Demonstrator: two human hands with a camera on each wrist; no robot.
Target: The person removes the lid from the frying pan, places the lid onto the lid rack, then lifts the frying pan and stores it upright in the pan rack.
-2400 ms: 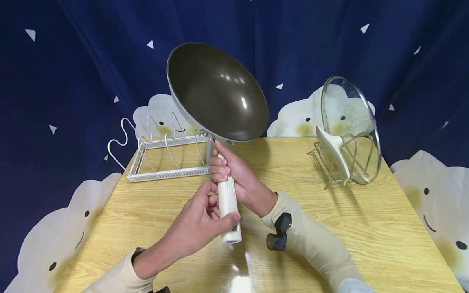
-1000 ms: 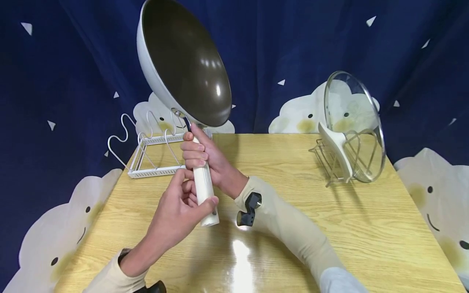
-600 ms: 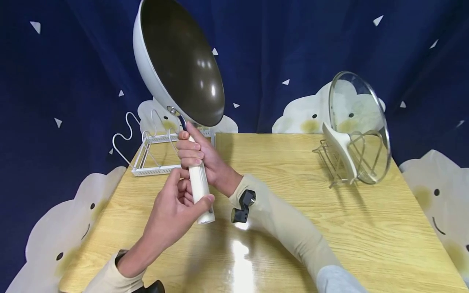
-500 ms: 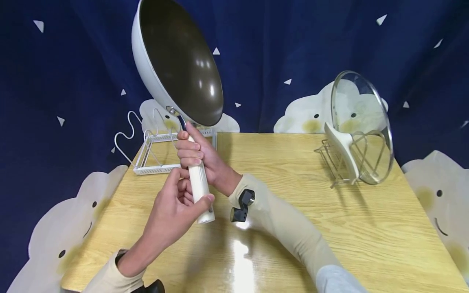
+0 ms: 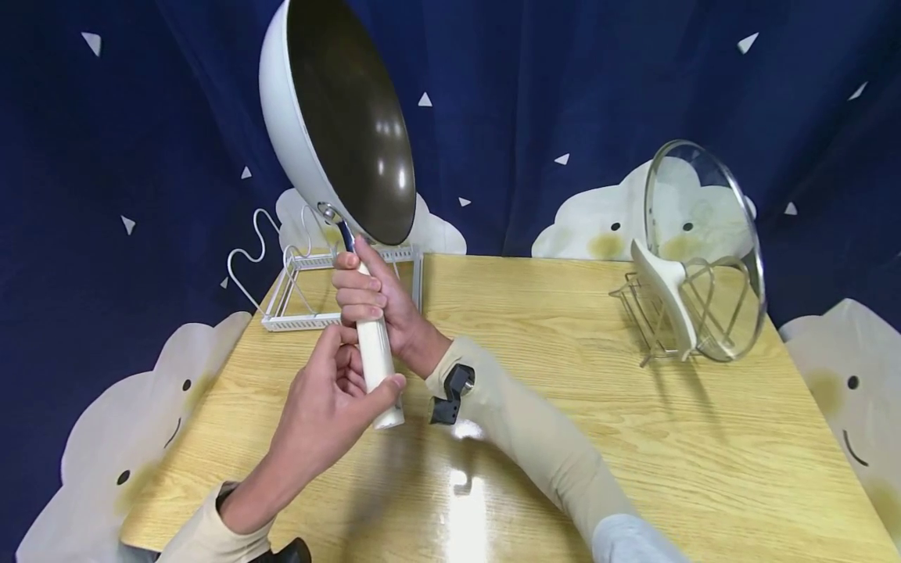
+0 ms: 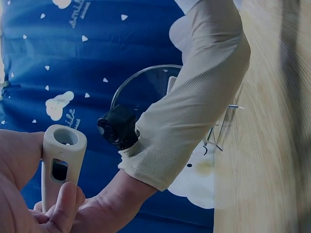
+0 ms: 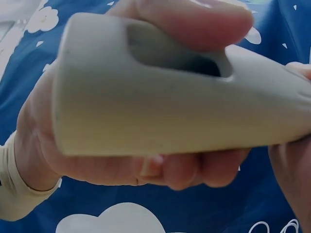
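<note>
A deep frying pan point(image 5: 352, 117), dark brown inside and white outside, is held up over the table with its bowl tilted and its inside turned to the right. My right hand point(image 5: 383, 301) grips the upper part of its white handle point(image 5: 376, 352), near the metal joint. Lower down, my left hand point(image 5: 320, 399) holds the handle between thumb and curled fingers. The left wrist view shows the hollow handle end point(image 6: 75, 160) with a slot in its side. In the right wrist view the handle point(image 7: 146, 111) fills the middle, with the left thumb point(image 7: 204, 24) over its slot.
A white wire rack point(image 5: 303, 322) stands at the back left, partly behind the pan. At the back right, a glass lid point(image 5: 753, 234) with a white handle point(image 5: 669, 289) leans in a metal wire stand point(image 5: 651, 344). The wooden table point(image 5: 535, 336) ends at a dark blue curtain point(image 5: 479, 78).
The pan has moved left and up with both hands and turned so its inside faces further right. Both hands keep their hold on the handle. The rack and lid stand where they were.
</note>
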